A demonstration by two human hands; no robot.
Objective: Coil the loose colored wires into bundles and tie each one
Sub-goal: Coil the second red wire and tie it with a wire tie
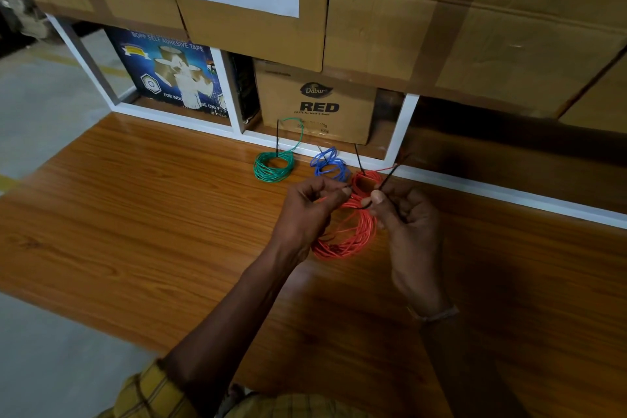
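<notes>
Three bundles lie coiled on the wooden table (pixel 135 200) by the white shelf frame (pixel 475 185), a green coil (pixel 273 167), a blue coil (pixel 329 166) and a small red coil (pixel 365 181), each with a black tie standing up from it, so I judge them done. The big orange-red coil (pixel 349 234) hangs between my hands just above the table, and it looks like the last one left. My left hand (pixel 310 210) pinches its top and my right hand (pixel 403 214) grips the black cable tie (pixel 386 180); I cannot tell whether that tie is threaded and cinched, as my fingers hide the join.
</notes>
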